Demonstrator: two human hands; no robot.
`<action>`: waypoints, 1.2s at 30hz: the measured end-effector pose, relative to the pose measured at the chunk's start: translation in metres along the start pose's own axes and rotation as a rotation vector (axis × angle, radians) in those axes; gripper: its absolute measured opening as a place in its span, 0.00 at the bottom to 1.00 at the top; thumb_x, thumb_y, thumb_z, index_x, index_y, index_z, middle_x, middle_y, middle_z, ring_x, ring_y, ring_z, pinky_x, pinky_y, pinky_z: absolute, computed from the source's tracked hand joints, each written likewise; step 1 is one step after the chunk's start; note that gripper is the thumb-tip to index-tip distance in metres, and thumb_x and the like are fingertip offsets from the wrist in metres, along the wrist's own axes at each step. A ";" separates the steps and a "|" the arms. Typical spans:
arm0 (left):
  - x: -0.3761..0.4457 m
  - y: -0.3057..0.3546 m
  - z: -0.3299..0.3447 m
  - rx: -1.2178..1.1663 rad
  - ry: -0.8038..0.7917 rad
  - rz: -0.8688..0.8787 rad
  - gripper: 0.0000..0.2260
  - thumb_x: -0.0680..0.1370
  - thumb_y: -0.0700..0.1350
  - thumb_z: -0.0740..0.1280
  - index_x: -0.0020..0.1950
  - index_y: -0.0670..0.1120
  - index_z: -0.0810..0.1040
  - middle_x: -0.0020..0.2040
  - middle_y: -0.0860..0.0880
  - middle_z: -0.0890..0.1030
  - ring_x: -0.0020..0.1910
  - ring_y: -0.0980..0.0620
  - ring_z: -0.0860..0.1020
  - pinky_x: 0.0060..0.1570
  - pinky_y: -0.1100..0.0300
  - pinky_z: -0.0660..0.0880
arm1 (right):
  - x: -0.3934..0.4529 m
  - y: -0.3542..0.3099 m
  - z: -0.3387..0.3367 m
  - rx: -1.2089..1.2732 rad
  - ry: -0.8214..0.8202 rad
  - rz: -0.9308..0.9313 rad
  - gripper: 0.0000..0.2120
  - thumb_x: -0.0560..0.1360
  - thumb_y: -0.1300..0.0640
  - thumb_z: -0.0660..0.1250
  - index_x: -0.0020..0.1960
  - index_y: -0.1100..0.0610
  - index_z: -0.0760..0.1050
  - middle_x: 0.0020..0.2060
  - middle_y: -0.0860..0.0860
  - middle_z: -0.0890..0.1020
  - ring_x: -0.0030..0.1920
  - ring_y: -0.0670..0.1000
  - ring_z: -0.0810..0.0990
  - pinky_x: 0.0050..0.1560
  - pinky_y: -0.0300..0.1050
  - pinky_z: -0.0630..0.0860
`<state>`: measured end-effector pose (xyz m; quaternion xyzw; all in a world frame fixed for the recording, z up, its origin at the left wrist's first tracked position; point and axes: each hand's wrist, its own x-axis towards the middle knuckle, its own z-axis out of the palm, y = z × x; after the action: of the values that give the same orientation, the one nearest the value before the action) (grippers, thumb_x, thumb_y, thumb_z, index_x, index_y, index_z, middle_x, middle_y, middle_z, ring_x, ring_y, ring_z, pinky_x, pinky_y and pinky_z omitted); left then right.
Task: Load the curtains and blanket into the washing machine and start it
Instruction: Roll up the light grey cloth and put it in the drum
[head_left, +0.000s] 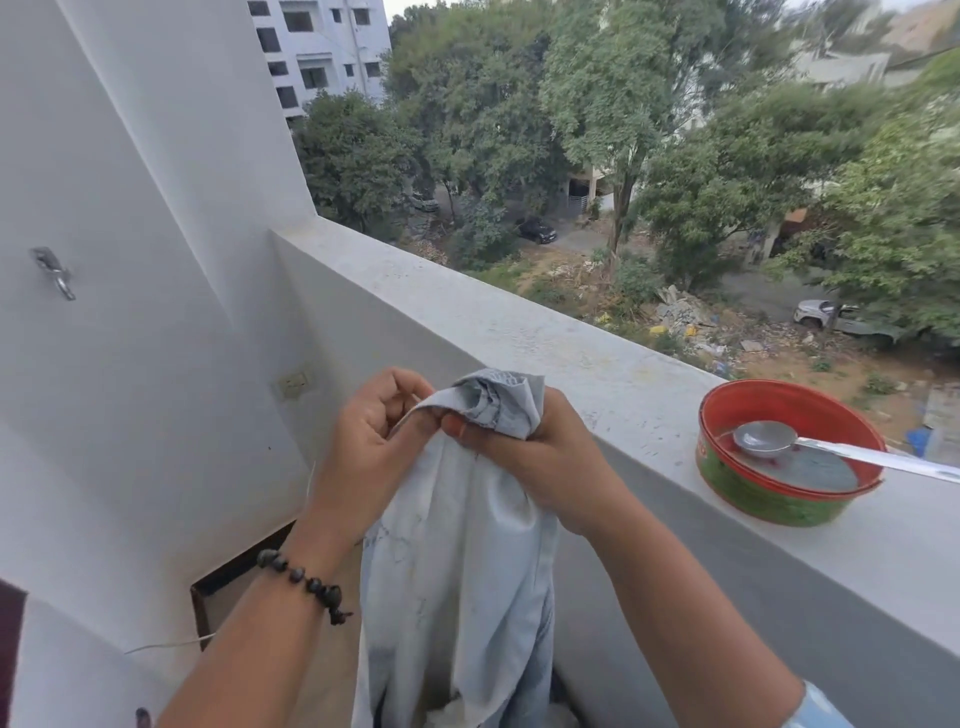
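A pale grey-blue cloth (457, 571) hangs down from both my hands in front of the balcony wall. My left hand (374, 436), with a dark bead bracelet on its wrist, pinches the cloth's upper edge. My right hand (524, 457) grips the bunched top of the same cloth. The cloth's lower end runs out of view at the bottom. No washing machine shows in this view.
A white parapet ledge (519, 338) runs from the left corner to the right. On it stands a red and green round tin (769, 504) with a metal spoon (769, 435) in it. A wall socket (293, 383) and a metal hook (54, 270) sit on the left wall.
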<state>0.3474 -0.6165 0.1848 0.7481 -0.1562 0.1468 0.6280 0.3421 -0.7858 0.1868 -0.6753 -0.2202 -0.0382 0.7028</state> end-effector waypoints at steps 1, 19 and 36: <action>-0.008 -0.009 0.000 0.001 0.002 -0.010 0.12 0.74 0.56 0.69 0.43 0.47 0.78 0.35 0.41 0.77 0.34 0.50 0.72 0.33 0.57 0.70 | 0.000 -0.003 0.000 -0.014 0.001 -0.021 0.06 0.75 0.59 0.72 0.49 0.61 0.81 0.45 0.61 0.83 0.46 0.54 0.83 0.46 0.50 0.77; -0.030 -0.027 -0.045 0.109 0.395 -0.210 0.23 0.79 0.49 0.64 0.23 0.51 0.74 0.20 0.58 0.69 0.22 0.61 0.64 0.22 0.67 0.61 | 0.014 -0.015 -0.023 0.221 0.261 -0.047 0.04 0.74 0.50 0.70 0.43 0.43 0.84 0.43 0.46 0.86 0.50 0.49 0.84 0.56 0.57 0.78; -0.009 0.009 -0.004 0.317 0.148 0.142 0.07 0.72 0.53 0.72 0.45 0.53 0.76 0.28 0.40 0.74 0.26 0.49 0.67 0.27 0.56 0.65 | -0.007 0.003 0.013 0.142 -0.135 0.111 0.12 0.74 0.66 0.71 0.55 0.54 0.80 0.48 0.50 0.86 0.52 0.46 0.83 0.55 0.42 0.79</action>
<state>0.3356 -0.6139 0.1899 0.8120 -0.1371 0.2681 0.4999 0.3335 -0.7749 0.1815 -0.6361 -0.2315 0.0621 0.7334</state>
